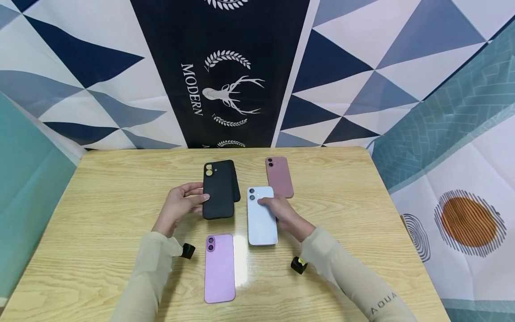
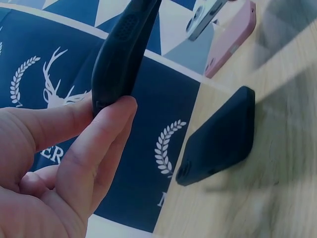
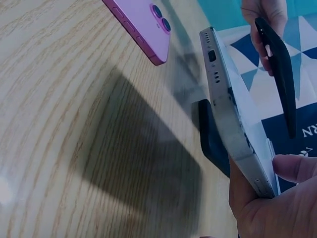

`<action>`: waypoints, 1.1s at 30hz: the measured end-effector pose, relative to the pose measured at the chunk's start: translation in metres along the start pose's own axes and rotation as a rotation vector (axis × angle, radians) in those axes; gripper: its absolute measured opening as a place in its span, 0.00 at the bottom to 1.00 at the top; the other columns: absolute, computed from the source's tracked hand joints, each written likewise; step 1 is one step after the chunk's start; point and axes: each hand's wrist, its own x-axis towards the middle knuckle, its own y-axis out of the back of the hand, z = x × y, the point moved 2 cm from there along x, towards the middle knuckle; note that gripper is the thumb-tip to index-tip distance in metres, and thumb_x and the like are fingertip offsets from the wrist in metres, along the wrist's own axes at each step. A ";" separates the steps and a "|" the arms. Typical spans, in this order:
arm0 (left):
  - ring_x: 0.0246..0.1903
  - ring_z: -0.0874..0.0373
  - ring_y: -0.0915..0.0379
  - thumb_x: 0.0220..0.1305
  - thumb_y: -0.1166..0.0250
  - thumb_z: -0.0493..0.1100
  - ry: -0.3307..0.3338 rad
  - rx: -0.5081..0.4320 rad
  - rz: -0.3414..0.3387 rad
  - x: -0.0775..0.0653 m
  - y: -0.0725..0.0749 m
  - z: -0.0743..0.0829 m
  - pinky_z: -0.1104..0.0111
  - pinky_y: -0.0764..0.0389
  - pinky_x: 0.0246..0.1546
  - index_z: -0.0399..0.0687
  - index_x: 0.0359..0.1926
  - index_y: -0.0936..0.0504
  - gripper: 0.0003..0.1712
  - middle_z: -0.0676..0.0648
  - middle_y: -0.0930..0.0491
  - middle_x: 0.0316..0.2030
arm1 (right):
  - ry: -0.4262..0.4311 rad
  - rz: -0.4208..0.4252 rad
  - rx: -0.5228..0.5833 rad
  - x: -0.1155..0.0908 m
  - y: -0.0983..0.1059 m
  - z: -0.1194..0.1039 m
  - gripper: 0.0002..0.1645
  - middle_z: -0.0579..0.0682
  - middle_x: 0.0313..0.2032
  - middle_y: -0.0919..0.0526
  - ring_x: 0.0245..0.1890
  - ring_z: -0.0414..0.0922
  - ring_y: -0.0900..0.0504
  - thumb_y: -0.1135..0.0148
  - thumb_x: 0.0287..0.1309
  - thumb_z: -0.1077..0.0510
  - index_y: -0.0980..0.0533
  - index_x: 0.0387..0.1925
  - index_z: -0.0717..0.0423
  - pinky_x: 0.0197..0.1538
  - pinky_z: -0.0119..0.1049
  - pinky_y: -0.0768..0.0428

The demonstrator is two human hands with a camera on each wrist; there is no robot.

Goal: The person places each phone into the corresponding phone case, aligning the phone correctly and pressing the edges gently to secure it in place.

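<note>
My left hand [image 1: 181, 203] pinches a black phone case [image 1: 217, 197] by its side, thumb on the back and fingers underneath. Two camera cutouts in it show the wood colour through. Raised off the table, the case partly covers a black phone [image 2: 218, 139] that lies behind it. In my right hand [image 1: 283, 212] is a white phone [image 1: 261, 223], held back up with the thumb across its back near the lenses. From the right wrist view, its bottom edge with the charging port [image 3: 212, 55] shows, and it is lifted above its shadow.
A purple phone [image 1: 219, 270] lies lens side up nearer the front, between the forearms. Toward the back edge lies a dusty pink phone [image 1: 280, 176], partly behind the white one. The wooden table [image 1: 120, 192] meets a patterned cloth backdrop [image 1: 342, 67].
</note>
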 end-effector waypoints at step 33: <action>0.27 0.65 0.21 0.57 0.35 0.33 -0.043 -0.027 -0.032 -0.004 -0.024 0.004 0.70 0.16 0.31 0.39 0.60 0.29 0.28 0.43 0.26 0.44 | -0.021 -0.016 -0.030 0.009 -0.006 -0.024 0.19 0.47 0.33 0.21 0.29 0.38 0.21 0.47 0.60 0.58 0.31 0.50 0.65 0.35 0.31 0.22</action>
